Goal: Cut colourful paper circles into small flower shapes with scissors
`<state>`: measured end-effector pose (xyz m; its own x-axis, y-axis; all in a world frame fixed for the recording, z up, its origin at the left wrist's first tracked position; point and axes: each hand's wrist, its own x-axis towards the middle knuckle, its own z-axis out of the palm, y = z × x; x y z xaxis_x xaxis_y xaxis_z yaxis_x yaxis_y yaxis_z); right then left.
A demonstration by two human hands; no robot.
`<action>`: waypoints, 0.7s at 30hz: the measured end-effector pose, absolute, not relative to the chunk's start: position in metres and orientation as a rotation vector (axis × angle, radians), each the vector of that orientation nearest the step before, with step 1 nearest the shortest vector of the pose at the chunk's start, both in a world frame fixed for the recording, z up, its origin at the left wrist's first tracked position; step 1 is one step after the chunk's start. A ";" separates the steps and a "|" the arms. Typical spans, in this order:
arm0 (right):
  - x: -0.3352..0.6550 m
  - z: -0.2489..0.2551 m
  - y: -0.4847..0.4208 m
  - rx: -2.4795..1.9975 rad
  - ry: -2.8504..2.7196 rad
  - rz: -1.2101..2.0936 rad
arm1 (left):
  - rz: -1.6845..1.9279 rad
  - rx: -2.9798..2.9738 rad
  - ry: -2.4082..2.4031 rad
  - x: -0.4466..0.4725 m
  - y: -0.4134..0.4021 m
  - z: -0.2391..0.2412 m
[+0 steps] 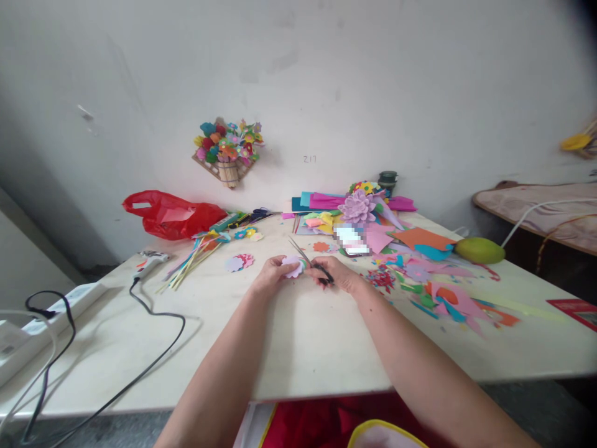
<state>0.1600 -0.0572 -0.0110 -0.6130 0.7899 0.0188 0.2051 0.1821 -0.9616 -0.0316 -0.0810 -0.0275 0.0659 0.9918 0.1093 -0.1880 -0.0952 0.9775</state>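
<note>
- Lilac scalloped flower cutout: at the centre of the frame, above the counter, pinched between the thumb and fingers of the left hand.
- Black-handled scissors: just right of the cutout, the right hand closed around the handles; the slim blades point up and left, slightly parted.
- The hands are near each other, each clamped on its own item.
- Orange flower cutout: lying just beyond the scissors.
- Lilac and pink flower cutouts: in a small overlapping group left of the left hand.
- Red and pink snippets: heaped to the right of the right hand, with larger coloured offcuts spreading toward the right of the frame.
- Purple layered flower: right of centre toward the back, near stacked coloured sheets; an orange sheet lies to its right, beside a green-yellow fruit.
- Red plastic bag: left of centre at the back, with thin pale sticks in front.
- White glue gun and white power strip: left side, with dark cords.
- Wall basket of colourful flowers: upper left of centre.
</note>
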 end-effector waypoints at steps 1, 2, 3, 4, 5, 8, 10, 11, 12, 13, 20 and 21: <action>0.160 -0.010 -0.058 -0.939 -1.910 1.439 | 1.288 1.189 0.957 -0.031 -0.081 -0.027; 0.159 -0.009 -0.058 -0.933 -1.882 1.435 | 1.268 1.197 0.949 -0.030 -0.082 -0.027; 0.159 -0.009 -0.058 -0.920 -1.850 1.434 | 1.251 1.203 0.945 -0.030 -0.082 -0.026; 0.158 -0.008 -0.059 -0.906 -1.815 1.437 | 1.237 1.206 0.945 -0.029 -0.083 -0.026; 0.157 -0.008 -0.059 -0.894 -1.777 1.441 | 1.226 1.208 0.949 -0.028 -0.083 -0.025; 0.154 -0.008 -0.059 -0.886 -1.669 1.456 | 1.202 1.214 0.969 -0.025 -0.086 -0.024; 0.152 -0.008 -0.059 -0.870 -1.612 1.464 | 1.188 1.231 0.979 -0.024 -0.086 -0.024; 0.151 -0.009 -0.059 -0.855 -1.589 1.467 | 1.181 1.244 0.982 -0.024 -0.086 -0.024; 0.150 -0.009 -0.059 -0.842 -1.570 1.468 | 1.174 1.260 0.985 -0.024 -0.086 -0.025; 0.149 -0.010 -0.059 -0.830 -1.554 1.470 | 1.167 1.281 0.988 -0.024 -0.085 -0.026; 0.148 -0.016 -0.053 -0.828 -1.501 1.438 | 1.214 1.235 1.020 -0.024 -0.080 -0.026; 0.147 -0.017 -0.052 -0.832 -1.494 1.426 | 1.222 1.211 1.019 -0.024 -0.081 -0.026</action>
<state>0.1474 -0.0521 -0.0165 -0.3851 0.9111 0.1466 -0.1041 0.1150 -0.9879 -0.0239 -0.0806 -0.0256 0.1037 0.9928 0.0600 -0.1191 -0.0475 0.9917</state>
